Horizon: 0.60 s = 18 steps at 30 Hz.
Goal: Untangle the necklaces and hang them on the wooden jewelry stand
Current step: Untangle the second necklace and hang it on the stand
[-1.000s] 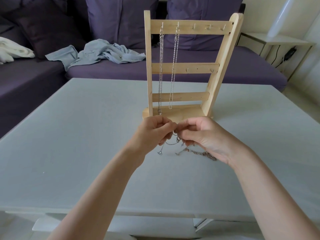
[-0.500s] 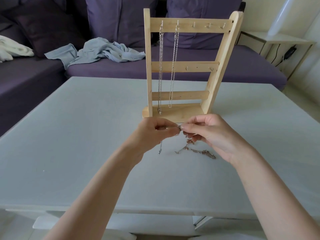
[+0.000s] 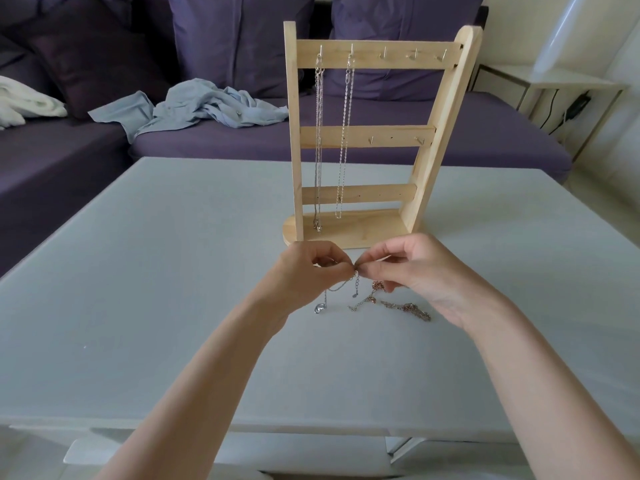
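Observation:
The wooden jewelry stand point(image 3: 363, 136) stands upright on the grey table, just beyond my hands. Two silver necklaces point(image 3: 341, 140) hang from its top bar's left hooks. In front of the stand's base, my left hand point(image 3: 304, 275) and my right hand point(image 3: 422, 271) meet fingertip to fingertip, both pinching a thin silver necklace point(image 3: 337, 287). Its small pendant point(image 3: 320, 308) dangles below my left hand. A rose-gold chain point(image 3: 398, 304) lies tangled on the table under my right hand.
The grey table point(image 3: 173, 271) stretches wide on both sides of the stand. Behind it is a purple sofa point(image 3: 214, 140) with a crumpled light-blue cloth point(image 3: 204, 109) and a white towel point(image 3: 24, 105). A white side table point(image 3: 571, 84) stands at the right.
My hands have risen slightly and closed together, fingertips meeting on the silver necklace. The pendant has come to hang lower below my left hand. The rose-gold chain stays on the table.

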Each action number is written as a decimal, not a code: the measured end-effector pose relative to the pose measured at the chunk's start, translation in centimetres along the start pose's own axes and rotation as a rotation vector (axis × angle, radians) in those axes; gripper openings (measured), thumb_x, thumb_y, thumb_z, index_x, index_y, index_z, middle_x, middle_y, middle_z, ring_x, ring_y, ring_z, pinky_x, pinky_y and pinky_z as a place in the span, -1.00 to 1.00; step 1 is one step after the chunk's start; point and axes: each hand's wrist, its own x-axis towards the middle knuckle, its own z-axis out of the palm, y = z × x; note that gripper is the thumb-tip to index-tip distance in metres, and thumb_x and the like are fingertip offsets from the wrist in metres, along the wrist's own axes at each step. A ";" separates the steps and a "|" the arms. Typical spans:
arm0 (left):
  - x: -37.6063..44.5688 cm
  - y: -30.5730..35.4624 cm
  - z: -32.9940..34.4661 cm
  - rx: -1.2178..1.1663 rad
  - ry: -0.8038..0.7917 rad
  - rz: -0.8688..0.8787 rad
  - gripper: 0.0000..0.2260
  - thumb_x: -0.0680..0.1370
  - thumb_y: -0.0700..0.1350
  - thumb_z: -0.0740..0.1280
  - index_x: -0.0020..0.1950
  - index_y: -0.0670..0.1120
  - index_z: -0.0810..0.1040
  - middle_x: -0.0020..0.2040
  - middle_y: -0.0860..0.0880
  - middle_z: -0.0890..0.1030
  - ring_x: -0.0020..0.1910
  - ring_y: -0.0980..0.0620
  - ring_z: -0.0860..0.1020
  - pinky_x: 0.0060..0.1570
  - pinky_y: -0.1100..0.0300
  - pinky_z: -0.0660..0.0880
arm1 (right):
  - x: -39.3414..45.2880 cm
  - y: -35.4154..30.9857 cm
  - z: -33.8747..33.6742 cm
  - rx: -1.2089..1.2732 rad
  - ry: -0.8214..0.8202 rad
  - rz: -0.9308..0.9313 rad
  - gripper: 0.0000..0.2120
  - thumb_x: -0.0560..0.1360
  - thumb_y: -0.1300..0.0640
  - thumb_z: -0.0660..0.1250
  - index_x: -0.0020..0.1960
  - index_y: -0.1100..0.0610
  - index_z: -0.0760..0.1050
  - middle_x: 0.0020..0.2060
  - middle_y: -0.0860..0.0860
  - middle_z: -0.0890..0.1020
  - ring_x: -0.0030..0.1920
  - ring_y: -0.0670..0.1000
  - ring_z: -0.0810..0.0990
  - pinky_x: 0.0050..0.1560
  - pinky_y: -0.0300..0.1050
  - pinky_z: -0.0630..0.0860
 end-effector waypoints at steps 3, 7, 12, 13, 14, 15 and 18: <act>-0.2 0.1 0.0 -0.008 -0.040 0.006 -0.88 0.47 -0.16 0.35 -0.27 -0.02 0.57 -0.44 0.16 0.47 -0.55 0.25 0.33 -0.45 0.42 0.26 | 0.0 0.0 -0.2 0.004 0.022 0.015 -0.95 0.37 0.13 0.45 -0.23 0.11 0.64 -0.33 0.02 0.56 -0.31 0.00 0.42 -0.10 -0.11 0.39; -0.3 0.2 0.1 -0.035 -0.141 -0.011 -0.87 0.48 -0.18 0.34 -0.26 -0.03 0.57 -0.45 0.13 0.47 -0.41 0.15 0.38 -0.32 0.33 0.35 | -0.1 0.0 0.1 0.031 0.006 0.038 -0.90 0.41 0.20 0.38 -0.23 0.22 0.63 -0.30 0.06 0.58 -0.25 -0.02 0.48 -0.15 -0.14 0.42; -0.4 0.3 0.1 -0.045 -0.169 -0.018 -0.89 0.48 -0.17 0.35 -0.24 -0.05 0.56 -0.40 0.07 0.49 -0.35 0.13 0.44 -0.24 0.25 0.38 | -0.2 0.0 0.3 0.153 -0.051 0.090 -0.83 0.47 0.29 0.30 -0.26 0.28 0.58 -0.39 0.02 0.56 -0.34 -0.10 0.48 -0.28 -0.24 0.39; -0.4 0.3 0.1 -0.062 -0.166 -0.020 -0.91 0.49 -0.17 0.36 -0.23 -0.06 0.57 -0.39 0.07 0.50 -0.35 0.15 0.44 -0.24 0.26 0.39 | -0.2 0.1 0.2 0.167 -0.058 0.097 -0.84 0.48 0.29 0.29 -0.25 0.29 0.58 -0.39 0.02 0.56 -0.34 -0.10 0.48 -0.28 -0.24 0.40; -0.4 0.3 0.0 -0.086 -0.165 -0.023 -0.92 0.49 -0.17 0.36 -0.21 -0.07 0.58 -0.37 0.08 0.52 -0.36 0.16 0.45 -0.23 0.27 0.40 | -0.2 0.1 0.2 0.178 -0.066 0.101 -0.84 0.49 0.29 0.28 -0.23 0.30 0.57 -0.38 0.04 0.55 -0.34 -0.10 0.48 -0.28 -0.25 0.40; -0.4 0.3 -0.1 -0.108 -0.163 -0.022 -0.93 0.50 -0.16 0.36 -0.19 -0.08 0.60 -0.34 0.08 0.54 -0.35 0.17 0.46 -0.22 0.28 0.40 | -0.3 0.0 0.2 0.185 -0.076 0.101 -0.84 0.49 0.29 0.28 -0.21 0.31 0.57 -0.36 0.05 0.55 -0.34 -0.10 0.49 -0.28 -0.26 0.40; -0.3 0.3 -0.1 -0.141 -0.135 0.003 -0.92 0.50 -0.14 0.37 -0.17 -0.10 0.62 -0.34 0.09 0.57 -0.39 0.21 0.46 -0.22 0.28 0.40 | -0.3 0.0 0.2 0.204 -0.089 0.099 -0.83 0.51 0.29 0.26 -0.22 0.30 0.56 -0.38 0.04 0.54 -0.35 -0.10 0.48 -0.27 -0.25 0.40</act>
